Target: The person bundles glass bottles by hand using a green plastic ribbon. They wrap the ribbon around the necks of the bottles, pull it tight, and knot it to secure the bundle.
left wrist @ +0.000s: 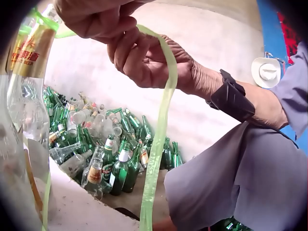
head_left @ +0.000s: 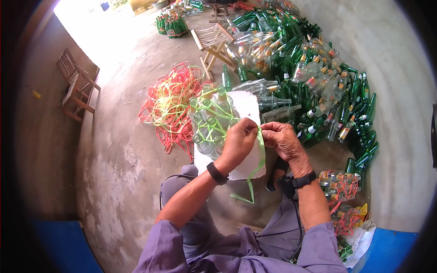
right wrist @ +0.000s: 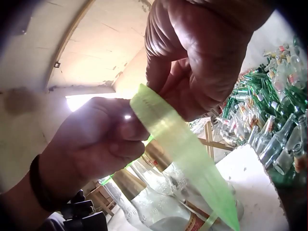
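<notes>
Clear glass bottles [head_left: 205,144] stand in a cluster on a white board [head_left: 246,102], with green strap [head_left: 218,110] laced around their necks. Just right of the cluster, the left hand [head_left: 238,142] pinches the green strap between thumb and fingers. The right hand [head_left: 285,141] meets it there, its fingertips pinching the same strap. A loose tail of strap [head_left: 261,159] hangs from the fingers past the board's edge. In the right wrist view the strap [right wrist: 180,144] runs down from both hands in front of the bottles. Folded fingers partly hide the pinch point.
Tangled red and green straps [head_left: 170,104] lie left of the board. A large pile of green and clear bottles [head_left: 314,77] fills the right side. Beyond the board stand a folding stool [head_left: 213,38] and bundled green bottles [head_left: 171,26]. A wooden chair [head_left: 77,86] is by the left wall.
</notes>
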Demonstrator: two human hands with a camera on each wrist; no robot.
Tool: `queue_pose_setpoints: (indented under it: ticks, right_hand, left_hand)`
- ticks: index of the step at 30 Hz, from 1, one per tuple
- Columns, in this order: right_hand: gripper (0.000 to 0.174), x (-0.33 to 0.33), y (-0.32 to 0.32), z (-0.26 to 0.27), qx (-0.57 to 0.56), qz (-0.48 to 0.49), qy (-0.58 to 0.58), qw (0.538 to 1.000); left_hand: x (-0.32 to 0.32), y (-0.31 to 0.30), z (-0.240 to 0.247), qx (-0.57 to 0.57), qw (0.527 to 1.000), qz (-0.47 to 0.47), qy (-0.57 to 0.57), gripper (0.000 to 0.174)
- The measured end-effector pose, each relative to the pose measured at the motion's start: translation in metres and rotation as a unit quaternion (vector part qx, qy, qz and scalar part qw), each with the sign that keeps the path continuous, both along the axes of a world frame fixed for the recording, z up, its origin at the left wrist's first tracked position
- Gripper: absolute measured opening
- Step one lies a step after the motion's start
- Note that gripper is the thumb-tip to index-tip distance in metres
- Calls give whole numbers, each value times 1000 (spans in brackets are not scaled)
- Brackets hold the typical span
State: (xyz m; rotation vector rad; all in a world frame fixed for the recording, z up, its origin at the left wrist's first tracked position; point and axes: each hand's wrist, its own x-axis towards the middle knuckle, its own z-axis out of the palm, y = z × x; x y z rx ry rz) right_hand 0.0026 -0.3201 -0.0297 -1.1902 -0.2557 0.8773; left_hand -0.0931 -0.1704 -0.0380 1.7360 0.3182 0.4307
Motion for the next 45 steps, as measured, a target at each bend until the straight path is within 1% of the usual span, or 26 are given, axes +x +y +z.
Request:
queue_pose_setpoints:
  ticks: [4,8,10,12,15,19,21,22,24,25,27,28,30,31,33,34,36,39,40,42,43,45]
  right_hand:
    - [15,-1,1,1,-12,-17,-3,1000]
    - [11,-2,4,-1,-22,-21,-38,999]
    - [10,-5,5,3,-31,-27,-55,998]
    - [10,-9,6,8,-55,-42,-121,990]
    - [11,-9,7,12,-77,-50,-144,985]
    - [10,-6,9,1,-64,-58,-154,984]
    - [8,-5,9,1,-89,-72,-280,953]
    - [8,-6,9,2,-89,-71,-280,953]
    - [6,-7,8,8,-82,-68,-339,935]
    - [6,-8,7,9,-82,-68,-338,935]
    - [6,-9,6,10,-115,-61,-388,912]
    - [6,-9,6,9,-115,-61,-388,913]
    - [7,-9,6,9,-124,-58,-422,896]
    - [7,-9,6,9,-125,-58,-422,896]
    - [8,-9,6,10,-105,-46,-389,914]
    - [8,-8,6,8,-105,-46,-389,914]
    - [11,-5,6,4,-61,-26,-296,953]
    - [12,-4,6,5,-51,-11,-271,961]
    - [12,-4,6,6,-51,-11,-271,961]
    - [12,-4,7,6,-63,1,-276,959]
    - [12,-4,7,5,-63,1,-276,959]
    - [12,-4,8,4,-68,6,-245,967]
  left_hand:
    - [3,0,-9,20,1000,-5,6,1]
    - [4,1,-15,25,1000,-11,2,5]
    - [4,1,-13,24,1000,-11,-9,6]
    - [1,0,-10,-1,1000,-14,-17,2]
    - [0,-3,-4,14,999,14,-38,3]
    - [1,-4,4,2,999,16,-29,5]
    - [1,-4,7,59,998,22,-24,7]
    - [1,-4,8,59,998,22,-23,7]
    - [0,-4,11,156,983,15,-97,12]
    - [-1,-4,13,156,983,15,-97,12]
    - [-3,-1,17,160,985,-4,-63,15]
    - [-4,1,17,160,985,-4,-62,15]
    - [-3,2,16,152,988,-5,-23,12]
    - [-3,3,15,151,988,-5,-23,12]
    - [-3,5,14,80,996,-25,13,8]
    - [-3,4,15,80,996,-25,13,8]
    - [-5,2,19,-41,998,-42,29,5]
    - [-9,0,29,-63,996,-41,55,6]
    - [-8,0,25,-63,996,-41,55,6]
    - [-5,0,14,-30,999,-31,-16,6]
    - [-5,0,12,-30,999,-31,-16,6]
    - [-5,0,10,-72,997,-38,-16,5]
